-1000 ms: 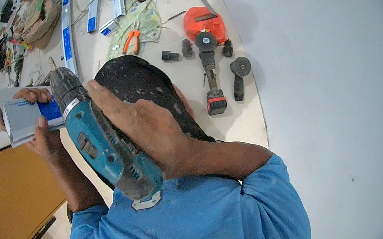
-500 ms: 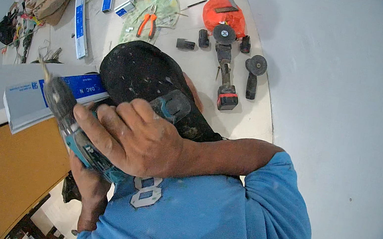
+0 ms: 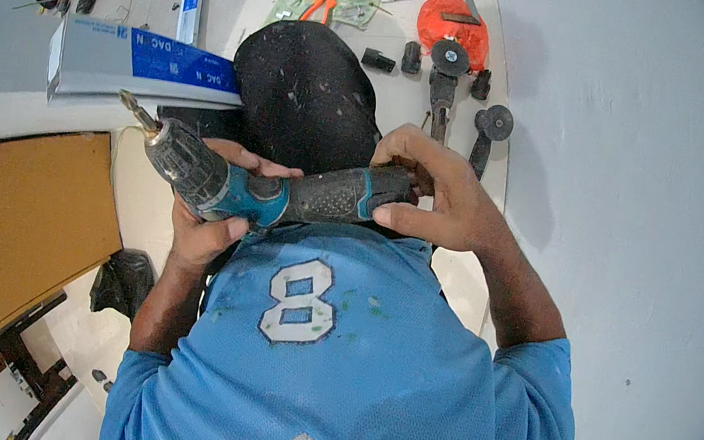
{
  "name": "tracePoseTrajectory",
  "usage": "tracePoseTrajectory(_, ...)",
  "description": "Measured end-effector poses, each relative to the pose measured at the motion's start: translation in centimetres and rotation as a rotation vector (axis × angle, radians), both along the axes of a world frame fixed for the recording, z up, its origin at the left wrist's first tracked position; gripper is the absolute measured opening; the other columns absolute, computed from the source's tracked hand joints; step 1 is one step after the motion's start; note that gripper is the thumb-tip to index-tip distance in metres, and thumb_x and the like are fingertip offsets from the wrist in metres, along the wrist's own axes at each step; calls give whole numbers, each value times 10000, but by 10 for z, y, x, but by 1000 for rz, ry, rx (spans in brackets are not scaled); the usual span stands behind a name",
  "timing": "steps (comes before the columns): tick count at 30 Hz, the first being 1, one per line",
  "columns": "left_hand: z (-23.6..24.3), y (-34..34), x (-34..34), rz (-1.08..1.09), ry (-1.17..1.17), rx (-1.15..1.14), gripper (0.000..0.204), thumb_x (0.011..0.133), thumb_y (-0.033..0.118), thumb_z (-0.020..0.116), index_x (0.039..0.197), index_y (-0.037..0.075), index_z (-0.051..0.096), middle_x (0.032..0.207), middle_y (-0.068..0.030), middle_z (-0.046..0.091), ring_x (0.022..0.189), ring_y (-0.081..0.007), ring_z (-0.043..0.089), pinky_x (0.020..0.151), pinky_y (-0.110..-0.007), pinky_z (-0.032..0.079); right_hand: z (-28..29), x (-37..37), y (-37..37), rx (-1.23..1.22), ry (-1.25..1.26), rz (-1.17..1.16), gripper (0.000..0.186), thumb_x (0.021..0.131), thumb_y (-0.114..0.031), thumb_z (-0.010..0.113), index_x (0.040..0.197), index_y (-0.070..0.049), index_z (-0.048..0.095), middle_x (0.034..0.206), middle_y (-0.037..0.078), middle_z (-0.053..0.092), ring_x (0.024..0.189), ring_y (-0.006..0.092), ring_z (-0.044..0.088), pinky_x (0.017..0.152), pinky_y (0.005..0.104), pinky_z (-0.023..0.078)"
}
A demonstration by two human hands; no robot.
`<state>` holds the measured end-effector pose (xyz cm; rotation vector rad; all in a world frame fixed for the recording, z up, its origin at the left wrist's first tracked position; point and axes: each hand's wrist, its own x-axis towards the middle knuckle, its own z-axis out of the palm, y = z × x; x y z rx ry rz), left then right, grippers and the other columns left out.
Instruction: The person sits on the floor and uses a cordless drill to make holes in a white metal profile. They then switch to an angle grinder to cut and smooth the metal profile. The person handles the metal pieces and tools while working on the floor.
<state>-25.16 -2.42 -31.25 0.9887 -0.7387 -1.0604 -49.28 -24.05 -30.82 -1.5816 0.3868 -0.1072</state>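
Observation:
A teal and black cordless drill (image 3: 255,191) lies across the front of my blue shirt, its chuck (image 3: 187,159) and metal bit (image 3: 139,111) pointing to the upper left. My left hand (image 3: 208,229) cups the drill body from below, thumb on the near side and fingertips showing beyond it. At the other end, my right hand (image 3: 448,194) grips the base of the handle between thumb and fingers. Just past the bit is a white profile (image 3: 92,59) with a blue printed film. A dark rounded, paint-specked shape (image 3: 304,88) sits beyond the drill.
On the pale surface ahead lie an angle grinder (image 3: 443,92), a smaller disc tool (image 3: 491,124), black battery packs (image 3: 379,60), orange-handled pliers (image 3: 319,8) and a red bag (image 3: 446,6). An ochre panel (image 3: 21,214) and a black bag (image 3: 124,283) are at left; a pale wall (image 3: 629,218) is at right.
The drill has turned from upright-slanting to nearly level, lower in view. My right hand has shifted rightward from over its body to the handle's base. My left hand now shows around the body.

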Motion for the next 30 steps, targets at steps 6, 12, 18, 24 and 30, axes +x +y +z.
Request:
tracePoseTrajectory(6,3,29,11,-22,-169,14,639,781,224,917,1295,26,592,1170,-224,721,1138,-373,740,1030,-540,598,-1,5,24,-311,-229,122,446,805,-286,854,1035,-41,562,883,168,575,842,370,663,772,442,520)
tracePoseTrajectory(12,31,52,-15,157,-63,336,592,764,239,950,1202,42,604,1032,-148,674,1036,-296,752,948,-463,635,9,5,47,-294,-270,152,422,772,-247,831,1002,-17,562,815,206,573,769,451,659,690,504,515)
tracePoseTrajectory(18,14,56,-31,188,-27,284,593,764,216,959,1205,44,602,1036,-133,673,1012,-275,760,938,-443,643,23,-16,44,-253,-128,159,440,796,-280,835,1018,-19,559,849,211,597,833,468,676,719,526,531)
tracePoseTrajectory(24,24,45,-17,84,-200,305,568,807,211,924,1227,16,595,1041,-155,676,1000,-289,762,901,-442,646,21,-23,55,-269,-104,147,497,806,-315,857,1085,-20,570,940,227,649,934,485,708,779,544,564)
tracePoseTrajectory(30,19,39,-10,19,-177,255,595,807,254,940,1227,11,597,1065,-181,701,960,-288,768,843,-405,636,9,-18,61,-206,-242,80,428,804,-258,838,1055,-19,586,854,218,618,842,473,701,717,521,553)
